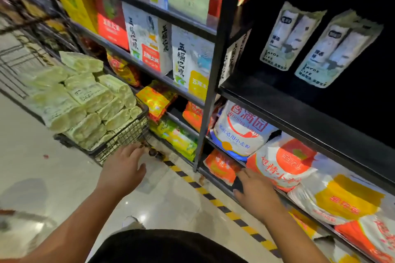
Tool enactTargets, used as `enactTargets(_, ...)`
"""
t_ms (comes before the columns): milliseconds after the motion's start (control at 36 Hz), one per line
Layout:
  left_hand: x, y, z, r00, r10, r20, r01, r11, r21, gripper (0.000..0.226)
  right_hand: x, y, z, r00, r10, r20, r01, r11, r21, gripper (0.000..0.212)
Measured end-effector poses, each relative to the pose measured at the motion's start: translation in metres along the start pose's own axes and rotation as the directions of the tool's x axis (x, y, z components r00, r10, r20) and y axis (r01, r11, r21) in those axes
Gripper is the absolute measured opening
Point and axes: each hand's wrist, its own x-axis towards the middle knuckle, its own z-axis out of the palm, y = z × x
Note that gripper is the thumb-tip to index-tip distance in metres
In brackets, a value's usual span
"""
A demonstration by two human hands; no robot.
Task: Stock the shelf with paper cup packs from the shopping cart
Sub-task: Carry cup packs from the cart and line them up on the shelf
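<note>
While I watch through the head camera, the left hand (126, 164) hangs at seven o'clock, fingers spread and holding nothing. It points at the near corner of the black wire shopping cart (128, 134), lined up for a grab, I'd judge. At five o'clock the right hand (256, 190) rests on the lip of the bottom shelf beside an orange-and-white flour bag (222, 166), probably bracing. A dark patch sits under its fingers, and I cannot tell whether it grips that or only leans. The hands are well apart.

Out at nine o'clock, the pale green plastic-wrapped paper cup packs (85, 100) are piled high in the cart, none lifted yet. Farthest, at two o'clock, two white-and-green cup packs (292, 36) stand on the black metal shelf (299, 109), with room beside them. Blur smears the labels, and the cart's far end is cut off.
</note>
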Motion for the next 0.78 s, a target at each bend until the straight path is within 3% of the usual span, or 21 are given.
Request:
enactTargets(194,-0.027,-0.094,-0.024,0.972,-0.229,-0.054,0.214,0.954,-0.208,0.044,0.082,-0.106,-0.036,0.991,-0.113,0.074,0.109,0.992,0.062,0.053)
enactTargets(417,-0.036,-0.230,-0.034,0.897,-0.427,-0.110,0.393,0.887,-0.240,0.049,0.177,-0.257,-0.068,0.956,-0.288,0.055,0.288,0.958,0.004,0.058)
enactTargets(556,-0.033,-0.299,-0.034,0.866,-0.490,-0.100,0.459,0.858,-0.228,0.047,0.218,-0.338,-0.075,0.936,-0.347,0.054,0.349,0.937,-0.025,0.051)
enactTargets(778,-0.019,-0.354,-0.028,0.843,-0.524,-0.118,0.493,0.842,-0.219,0.042,0.267,-0.399,-0.085,0.908,-0.398,0.130,0.406,0.913,-0.042,0.064)
